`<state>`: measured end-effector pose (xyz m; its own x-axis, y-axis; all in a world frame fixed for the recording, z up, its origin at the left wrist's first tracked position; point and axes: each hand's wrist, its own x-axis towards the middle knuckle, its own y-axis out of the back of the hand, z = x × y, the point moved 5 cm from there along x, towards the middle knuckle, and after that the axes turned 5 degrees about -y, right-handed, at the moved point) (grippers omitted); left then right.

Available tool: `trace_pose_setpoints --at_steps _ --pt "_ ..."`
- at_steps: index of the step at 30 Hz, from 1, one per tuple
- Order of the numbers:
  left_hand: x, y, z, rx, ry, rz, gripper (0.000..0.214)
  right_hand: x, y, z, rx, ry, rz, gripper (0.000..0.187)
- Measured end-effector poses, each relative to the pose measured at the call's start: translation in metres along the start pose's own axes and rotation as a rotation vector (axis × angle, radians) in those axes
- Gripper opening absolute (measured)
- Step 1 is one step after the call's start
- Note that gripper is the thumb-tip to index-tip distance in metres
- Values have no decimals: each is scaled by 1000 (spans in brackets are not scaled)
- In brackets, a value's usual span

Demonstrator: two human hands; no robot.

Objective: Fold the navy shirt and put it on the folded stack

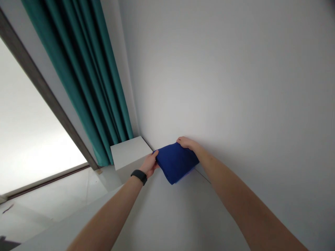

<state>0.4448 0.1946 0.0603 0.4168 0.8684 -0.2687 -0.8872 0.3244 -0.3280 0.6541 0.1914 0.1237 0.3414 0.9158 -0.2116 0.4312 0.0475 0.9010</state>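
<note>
Head view, seen at a strong tilt. A folded blue cloth (176, 162) is shown just below the centre of the frame, pressed into the corner where a pale wall (222, 76) meets a white surface (167, 212); a thin seam between the two is seen running away from the cloth toward 4 o'clock. The cloth is held from both sides. The left hand (149, 164) is placed at the cloth's 9 o'clock edge, with its fingers (155, 153) closed on that edge, the thumb lying on top and the rest hidden beneath the fabric; a black wristband (139, 176) is worn at the wrist. The right hand (187, 143) is set at the cloth's 1 o'clock corner, its fingers curled shut over the far edge so that the knuckles lie close against the wall. Both bare forearms are seen entering from the lower edge, at 7 and 5 o'clock. A white block (130, 151) is located just beside the left hand, at its 10 o'clock. Behind the block, a teal curtain (86, 76) is hung, running up to 11 o'clock. A bright window (28, 139) with a dark frame (49, 97) is seen at 9 o'clock, and pale floor (60, 195) is visible at 8 o'clock.
</note>
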Motion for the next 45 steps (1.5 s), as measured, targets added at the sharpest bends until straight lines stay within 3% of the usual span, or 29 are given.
trace_pose_setpoints --at_steps 9,14,21,32,39,45 --pt "11 8 -20 -39 23 38 22 -3 -20 9 17 -89 20 32" --pt "15 9 -25 -46 18 41 28 -26 -23 28 85 -82 23 28" --pt "7 5 -16 -11 8 39 27 -57 -22 43 162 -28 40 36" --pt "15 2 -1 -40 -74 95 26 -38 0 17 -21 1 186 36" --pt "12 1 -7 -45 -22 132 18 -49 -9 -3 -223 -104 191 32" --pt "5 0 -2 -25 -34 140 19 -59 -18 -4 -308 -98 216 30"
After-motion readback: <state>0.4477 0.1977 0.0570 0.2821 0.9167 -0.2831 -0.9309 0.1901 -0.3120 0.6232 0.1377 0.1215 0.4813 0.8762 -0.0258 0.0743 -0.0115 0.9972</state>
